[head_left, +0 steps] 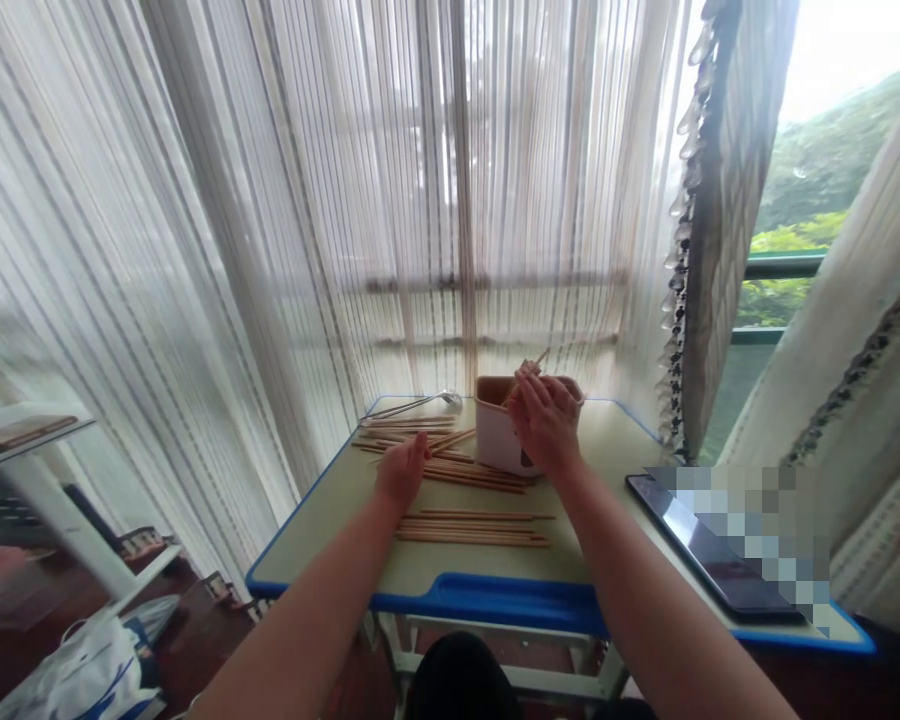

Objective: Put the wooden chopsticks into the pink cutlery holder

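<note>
A small table (330,520) with a blue rim carries several wooden chopsticks (472,528) laid in loose rows. My left hand (401,470) rests on the table with curled fingers beside the far row of chopsticks (420,432), apparently gripping one. My right hand (544,418) is raised in front of a white and pink holder box (495,435), its fingers pinched on chopsticks (531,366) that tilt into the box.
A metal spoon or ladle (427,403) lies at the table's far left edge. A dark tablet (712,560) lies at the right. Sheer striped curtains hang behind the table. A white shelf (37,470) and a plastic bag (90,670) stand at the left.
</note>
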Demonstrator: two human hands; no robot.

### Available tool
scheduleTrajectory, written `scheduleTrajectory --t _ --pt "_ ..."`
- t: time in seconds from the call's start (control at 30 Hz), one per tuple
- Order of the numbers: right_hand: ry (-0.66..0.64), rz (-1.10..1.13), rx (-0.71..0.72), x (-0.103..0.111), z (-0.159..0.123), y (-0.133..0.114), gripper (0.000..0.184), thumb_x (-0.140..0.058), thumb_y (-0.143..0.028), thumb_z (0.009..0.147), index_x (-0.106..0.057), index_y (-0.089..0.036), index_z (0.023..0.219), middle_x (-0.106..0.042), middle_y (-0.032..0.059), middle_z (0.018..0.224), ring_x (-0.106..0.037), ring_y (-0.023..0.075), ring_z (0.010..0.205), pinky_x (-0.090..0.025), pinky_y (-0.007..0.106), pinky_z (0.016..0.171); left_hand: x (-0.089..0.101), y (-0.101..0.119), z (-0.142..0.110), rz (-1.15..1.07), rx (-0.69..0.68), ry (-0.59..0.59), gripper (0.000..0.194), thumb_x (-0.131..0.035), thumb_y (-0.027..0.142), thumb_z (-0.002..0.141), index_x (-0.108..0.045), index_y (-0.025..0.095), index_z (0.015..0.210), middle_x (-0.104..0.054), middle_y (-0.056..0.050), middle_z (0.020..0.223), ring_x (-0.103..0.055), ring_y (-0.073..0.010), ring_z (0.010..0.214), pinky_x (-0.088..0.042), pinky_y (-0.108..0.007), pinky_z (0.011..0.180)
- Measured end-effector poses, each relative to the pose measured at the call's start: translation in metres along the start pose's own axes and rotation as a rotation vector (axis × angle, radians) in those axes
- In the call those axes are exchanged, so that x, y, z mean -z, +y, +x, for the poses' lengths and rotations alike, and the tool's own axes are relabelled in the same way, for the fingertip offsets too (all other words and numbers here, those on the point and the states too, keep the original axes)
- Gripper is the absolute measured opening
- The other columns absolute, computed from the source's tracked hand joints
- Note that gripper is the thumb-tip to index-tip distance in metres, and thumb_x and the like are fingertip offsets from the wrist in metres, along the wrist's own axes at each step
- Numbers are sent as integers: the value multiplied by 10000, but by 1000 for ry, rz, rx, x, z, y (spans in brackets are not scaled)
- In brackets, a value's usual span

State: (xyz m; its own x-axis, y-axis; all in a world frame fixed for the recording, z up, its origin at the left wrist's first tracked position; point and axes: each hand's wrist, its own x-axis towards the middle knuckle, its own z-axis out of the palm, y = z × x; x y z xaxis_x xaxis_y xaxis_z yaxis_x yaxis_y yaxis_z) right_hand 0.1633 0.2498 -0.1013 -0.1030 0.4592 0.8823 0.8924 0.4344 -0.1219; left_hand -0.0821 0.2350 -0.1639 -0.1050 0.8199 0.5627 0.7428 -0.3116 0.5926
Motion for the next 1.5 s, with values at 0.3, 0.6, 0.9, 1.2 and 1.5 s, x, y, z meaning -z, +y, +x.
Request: scheduleTrajectory --t 0.3,0.6,0.9,1.2,1.5 --pt "-9 -53 -26 -2 -5 -8 477 -423 -396 855 -424 -268 1314 -307 60 1432 -229 291 1273 -239 453 998 0 0 -1 4 23 12 546 -229 491 895 -574 190 598 -532 -25 503 -514 -138 530 -353 -254 554" --pt "-281 248 134 20 -9 -33 284 -459 -315 835 -612 -194 1040 -623 82 1005 -516 204 963 -365 332 883 7 4 -4 20 49 44 561 -228 499 890 -580 188 583 -543 -29 503 -532 -141 543 -365 -256 566" --pt "-1088 378 264 9 -29 -47 193 -580 -320 700 -703 -235 824 -679 -3 783 -579 124 653 -400 205 584 5 1 -2 29 73 71 585 -214 499 894 -596 184 584 -556 -36 506 -544 -143 555 -375 -259 575" --pt "-1100 254 248 4 -27 -44 204 -549 -246 710 -706 -231 839 -699 28 846 -620 170 738 -421 233 634 5 0 -1 -13 108 75 584 -219 484 897 -605 174 586 -552 -33 488 -546 -143 544 -389 -263 587" --pt "-1097 230 211 3 -29 -46 211 -534 -211 675 -706 -213 798 -699 43 808 -610 171 675 -404 234 566 5 -2 0 -43 158 108 614 -202 512 891 -615 186 573 -518 -10 431 -546 -139 516 -399 -265 573"
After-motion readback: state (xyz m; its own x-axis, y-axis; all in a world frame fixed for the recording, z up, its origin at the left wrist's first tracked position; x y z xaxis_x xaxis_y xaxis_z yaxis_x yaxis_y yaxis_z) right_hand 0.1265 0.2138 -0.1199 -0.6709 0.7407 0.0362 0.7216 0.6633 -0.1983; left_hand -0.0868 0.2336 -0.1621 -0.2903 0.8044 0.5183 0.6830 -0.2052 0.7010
